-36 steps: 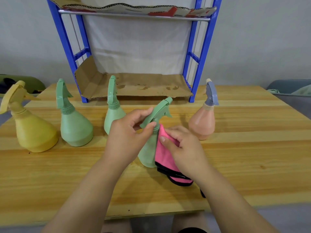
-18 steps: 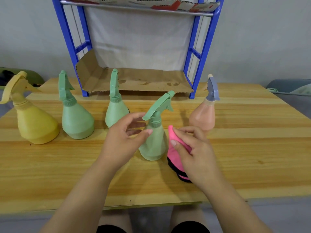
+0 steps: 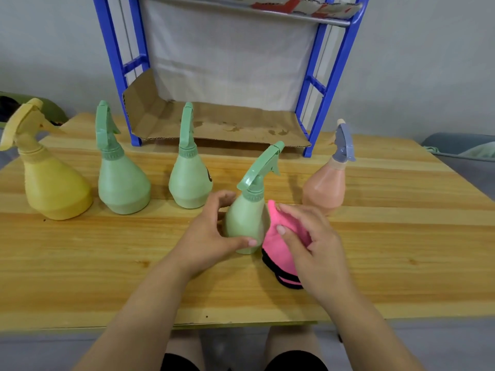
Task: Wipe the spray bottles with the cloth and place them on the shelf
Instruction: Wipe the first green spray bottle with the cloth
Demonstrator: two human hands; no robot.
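Observation:
A green spray bottle (image 3: pixel 247 212) stands upright on the wooden table (image 3: pixel 107 263), a little right of centre. My left hand (image 3: pixel 211 234) curls round its lower body, thumb across the front. Against the bottle's right side lies a pink cloth with black trim (image 3: pixel 278 242), gripped by my right hand (image 3: pixel 308 236). In a row behind stand a yellow bottle (image 3: pixel 51 180), two more green bottles (image 3: pixel 122 180) (image 3: pixel 190 178), and a peach bottle with a grey-blue trigger (image 3: pixel 328 183). The blue shelf (image 3: pixel 316 103), lined with cardboard (image 3: pixel 214 124), stands at the table's back.
The shelf's upper level (image 3: pixel 267 12) also carries cardboard. A dark green object (image 3: pixel 16 103) lies beyond the table's left edge and a grey-green one (image 3: pixel 466 148) beyond the right. The table's near edge runs just in front of my knees.
The green bottle went from tilted in my hands to standing upright on the table. My left hand slid from the trigger head down to the bottle's body. The cloth stays at its right side.

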